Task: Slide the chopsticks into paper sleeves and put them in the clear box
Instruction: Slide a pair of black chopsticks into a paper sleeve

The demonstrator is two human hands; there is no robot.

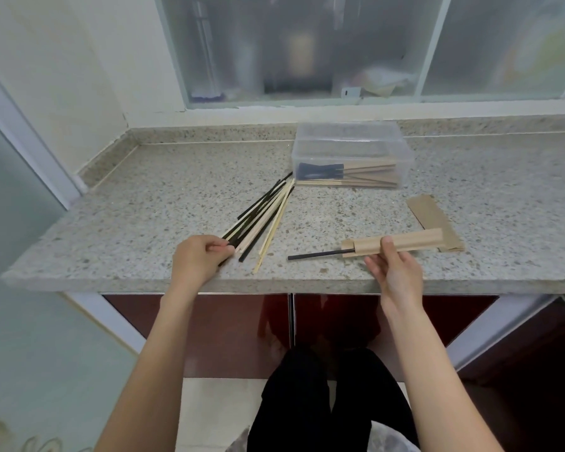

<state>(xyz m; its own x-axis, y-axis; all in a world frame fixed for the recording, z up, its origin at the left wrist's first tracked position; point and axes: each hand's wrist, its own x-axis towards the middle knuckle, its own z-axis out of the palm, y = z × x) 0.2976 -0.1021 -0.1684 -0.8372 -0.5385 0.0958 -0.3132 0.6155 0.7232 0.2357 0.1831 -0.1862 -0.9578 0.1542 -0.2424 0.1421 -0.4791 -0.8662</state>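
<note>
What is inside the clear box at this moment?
The clear box holds several chopsticks in brown paper sleeves, dark ends sticking out on the left. They overlap, so an exact count cannot be made, and the parts inside the sleeves are covered.

Counter (163, 177) showing speckled grey-beige granite. Loose chopsticks (261, 220) lying mixed black and pale wood. Sleeve (402, 243) looking kraft brown, black stick (317, 255) poking out. Box (353, 158) reading clear. Cabinet fronts (209, 324) showing dark red.
</note>
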